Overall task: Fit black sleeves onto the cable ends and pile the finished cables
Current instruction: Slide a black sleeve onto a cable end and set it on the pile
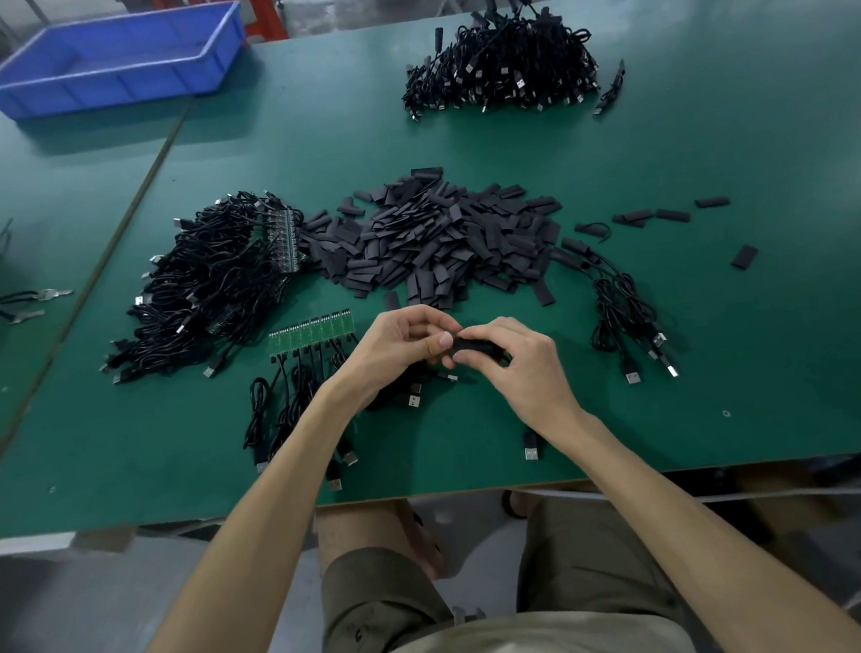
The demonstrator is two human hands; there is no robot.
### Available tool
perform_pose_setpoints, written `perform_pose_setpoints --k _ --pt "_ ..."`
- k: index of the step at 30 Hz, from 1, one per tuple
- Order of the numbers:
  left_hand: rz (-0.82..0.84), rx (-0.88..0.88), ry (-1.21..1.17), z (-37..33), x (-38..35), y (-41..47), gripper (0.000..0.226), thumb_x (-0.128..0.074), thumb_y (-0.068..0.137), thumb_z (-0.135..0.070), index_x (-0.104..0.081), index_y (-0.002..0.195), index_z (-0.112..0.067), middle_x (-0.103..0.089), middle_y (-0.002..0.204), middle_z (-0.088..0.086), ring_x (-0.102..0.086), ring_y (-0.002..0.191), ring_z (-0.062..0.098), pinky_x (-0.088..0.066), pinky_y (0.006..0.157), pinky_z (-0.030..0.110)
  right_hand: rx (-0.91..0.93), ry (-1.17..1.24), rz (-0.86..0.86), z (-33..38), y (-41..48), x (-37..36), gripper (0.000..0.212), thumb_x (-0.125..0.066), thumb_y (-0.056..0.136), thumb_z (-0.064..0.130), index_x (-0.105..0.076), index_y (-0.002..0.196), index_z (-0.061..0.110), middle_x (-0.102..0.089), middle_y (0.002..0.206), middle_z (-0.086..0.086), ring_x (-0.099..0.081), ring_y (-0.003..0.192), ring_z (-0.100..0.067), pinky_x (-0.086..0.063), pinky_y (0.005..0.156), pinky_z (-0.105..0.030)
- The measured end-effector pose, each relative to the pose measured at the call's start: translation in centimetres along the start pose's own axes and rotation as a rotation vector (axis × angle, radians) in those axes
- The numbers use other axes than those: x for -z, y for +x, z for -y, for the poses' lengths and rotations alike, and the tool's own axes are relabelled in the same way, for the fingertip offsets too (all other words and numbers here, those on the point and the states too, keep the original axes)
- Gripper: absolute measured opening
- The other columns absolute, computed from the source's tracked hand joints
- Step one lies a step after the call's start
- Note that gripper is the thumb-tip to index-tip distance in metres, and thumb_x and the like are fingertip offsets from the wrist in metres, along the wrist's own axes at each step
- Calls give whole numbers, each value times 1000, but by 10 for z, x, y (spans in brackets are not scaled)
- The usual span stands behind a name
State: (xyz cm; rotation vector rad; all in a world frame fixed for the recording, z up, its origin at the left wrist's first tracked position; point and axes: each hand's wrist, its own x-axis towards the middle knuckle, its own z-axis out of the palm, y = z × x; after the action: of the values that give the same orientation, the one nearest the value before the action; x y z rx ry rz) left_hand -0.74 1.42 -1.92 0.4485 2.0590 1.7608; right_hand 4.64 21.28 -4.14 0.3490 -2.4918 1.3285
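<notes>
- Nearest, by the front edge of the green desk [714,159], the left hand [399,346] and right hand [519,365] meet over the surface. Both pinch one black sleeve [474,346], the left at its left end and the right curled around its other end.
- Just left of the hands, a row of green circuit boards [310,333] lies flat, black cables trailing toward the front edge.
- To the right lies a small bunch of sleeved cables [622,306].
- Mid-desk, a heap of loose sleeves [437,243] touches a tangle of unsleeved cables [209,292] on its left.
- Near the far edge sits the finished pile [501,68], with a blue bin [114,62] at the far left.
</notes>
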Motion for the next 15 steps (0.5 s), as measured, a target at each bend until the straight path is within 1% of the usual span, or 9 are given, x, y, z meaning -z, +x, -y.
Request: perform_pose_setpoints --k 3,6,9,12,15 --pt "-2 5 19 0 -2 2 23 -73 92 -13 -65 107 3 -71 78 11 -68 77 21 -55 84 29 22 -19 12 3 0 1 25 -84 86 22 -79 108 12 -67 95 12 -64 92 -10 -52 86 -24" --pt "4 14 39 0 -3 3 23 -74 90 -10 -64 106 4 -70 75 7 -68 73 20 -56 81 27 18 -31 10 4 0 1 24 -84 84 20 -80 105 11 -68 93 10 -65 90 -13 -52 85 -26" --pt "-4 20 53 0 -3 3 24 -74 90 -10 -63 106 5 -70 76 8 -68 71 19 -57 78 26 14 -29 19 4 0 2 23 -84 85 20 -79 105 11 -69 94 8 -65 90 -13 -53 84 -28" --pt "-26 17 76 0 -4 3 24 -75 90 -11 -64 106 4 -70 78 10 -69 70 19 -56 77 25 -8 -56 59 3 0 0 24 -81 89 24 -77 110 12 -70 99 5 -63 95 -13 -52 88 -32" --pt "-89 2 103 1 -5 1 18 -75 91 -11 -67 104 -2 -73 82 8 -70 72 18 -56 76 25 -37 -108 86 1 2 0 29 -75 94 28 -72 119 14 -68 109 3 -59 105 -14 -49 94 -32"
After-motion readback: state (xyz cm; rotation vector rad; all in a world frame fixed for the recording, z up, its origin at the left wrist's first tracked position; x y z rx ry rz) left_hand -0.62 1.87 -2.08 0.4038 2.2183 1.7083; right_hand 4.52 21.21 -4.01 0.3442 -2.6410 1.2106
